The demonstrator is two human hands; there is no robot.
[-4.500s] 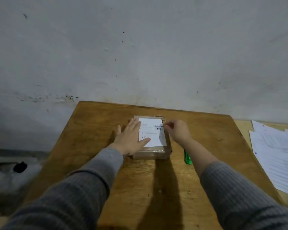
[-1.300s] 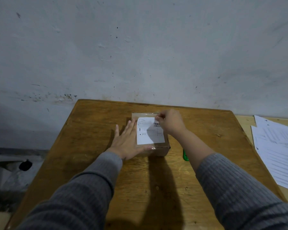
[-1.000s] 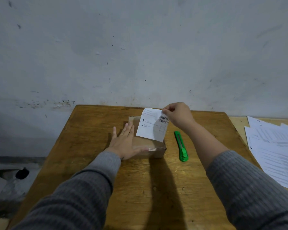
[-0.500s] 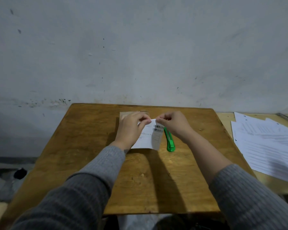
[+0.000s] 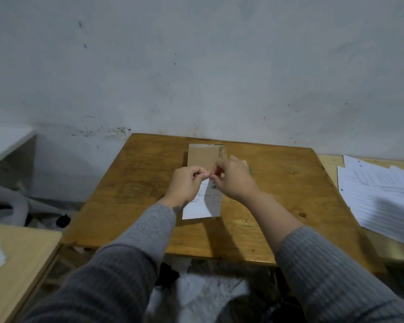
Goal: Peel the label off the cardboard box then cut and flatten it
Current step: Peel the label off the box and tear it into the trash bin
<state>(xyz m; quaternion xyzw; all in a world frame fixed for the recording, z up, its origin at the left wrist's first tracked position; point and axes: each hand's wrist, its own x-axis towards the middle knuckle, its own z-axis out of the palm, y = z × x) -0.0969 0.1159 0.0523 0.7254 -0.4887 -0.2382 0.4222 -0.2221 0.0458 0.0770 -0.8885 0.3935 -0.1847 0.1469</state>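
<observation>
Head view, taken left to right: shows the left hand (image 5: 186,183) with fingers curled, pinching the upper left edge of the label (image 5: 202,207) between thumb and fingertip. Shows the label itself fully off the cardboard box (image 5: 205,155), hanging from both pinches and reaching down toward the wooden table (image 5: 131,187) just in front of the box. Leaves the box bare-topped, flat on the table near the far edge, touched by neither hand. Shows the right hand (image 5: 234,180) likewise curled, pinching the label's upper right edge, knuckle to knuckle with the left. Risks from here, as a judgement: may fold the sticky face onto itself or onto the fingers (cannot tell which face carries the glue), costing time to shake free; may drop it glue-down on the table or onto the loose papers (image 5: 380,194) at far right. Hides nearly all of the green cutter (image 5: 250,170) behind the right hand, so cannot tell whether the blade is out; invites a nick if reached for blind. Lets the unheld box slide once cutting starts.
</observation>
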